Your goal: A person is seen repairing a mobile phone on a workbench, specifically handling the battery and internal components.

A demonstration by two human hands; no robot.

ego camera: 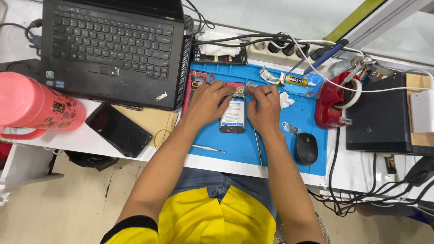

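Note:
An opened phone (233, 115) with its back cover off lies on a blue work mat (253, 144), its battery showing. My left hand (207, 103) rests on the phone's left side, fingertips at its upper end. My right hand (266, 107), with a dark ring on one finger, presses on the upper right of the phone. Both sets of fingertips meet over a small metal part near the phone's top. A red phone frame (195, 83) lies just left of my left hand.
A black laptop (110, 47) sits at upper left, a pink bottle (34, 106) far left, a cracked dark phone (118, 130) beside it. On the mat lie tweezers (258, 149), a thin screwdriver (207, 148), a black mouse (306, 148) and a glue tube (296, 80). A red tape dispenser (334, 101) stands right.

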